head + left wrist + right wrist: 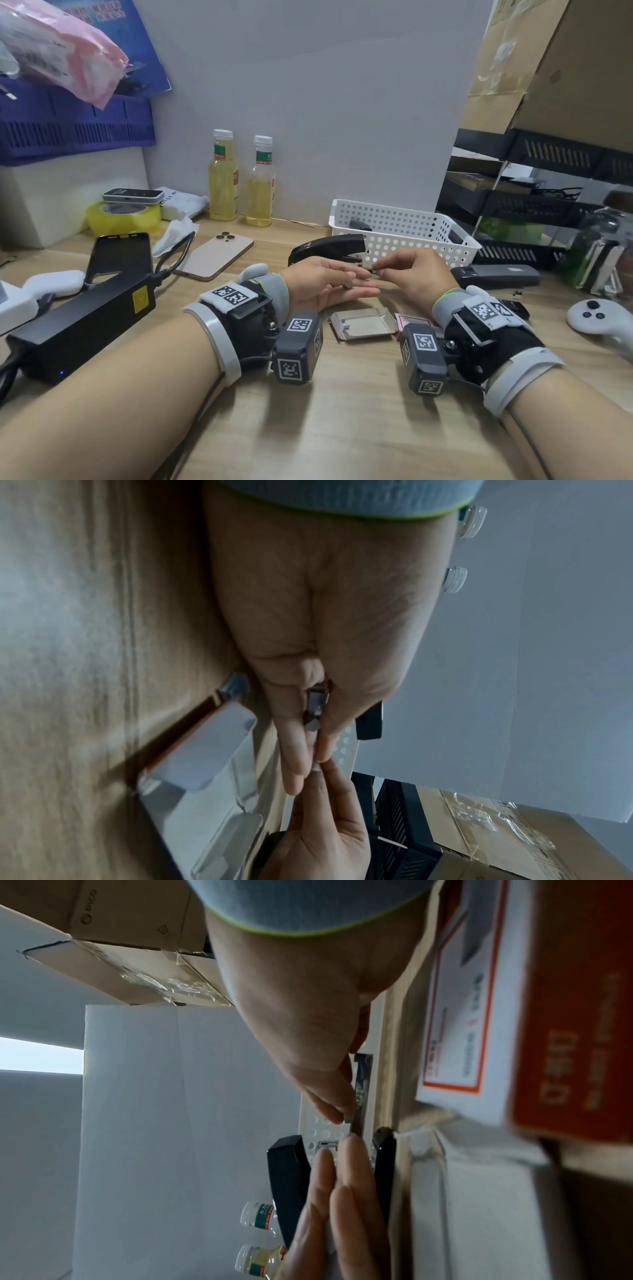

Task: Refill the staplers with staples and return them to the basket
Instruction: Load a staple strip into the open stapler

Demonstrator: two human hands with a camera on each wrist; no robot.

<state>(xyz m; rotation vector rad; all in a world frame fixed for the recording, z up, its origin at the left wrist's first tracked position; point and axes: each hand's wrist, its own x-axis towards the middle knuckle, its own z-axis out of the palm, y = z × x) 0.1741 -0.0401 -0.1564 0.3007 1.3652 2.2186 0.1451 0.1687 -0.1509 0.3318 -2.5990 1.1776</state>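
Note:
A short metal staple strip hangs just above the table between my two hands. My left hand pinches one end of it between thumb and straight fingers, and in the left wrist view the staple strip shows end-on in that pinch. At the other end, my right hand pinches the staple strip with its fingertips. An open black stapler lies right behind the hands. The white perforated basket stands beyond it, with a dark object inside. A second black stapler lies to the right.
An opened staple box and a red and white box lie in front of the hands. A black power brick, two phones, tape and two bottles fill the left. A game controller and black trays are on the right.

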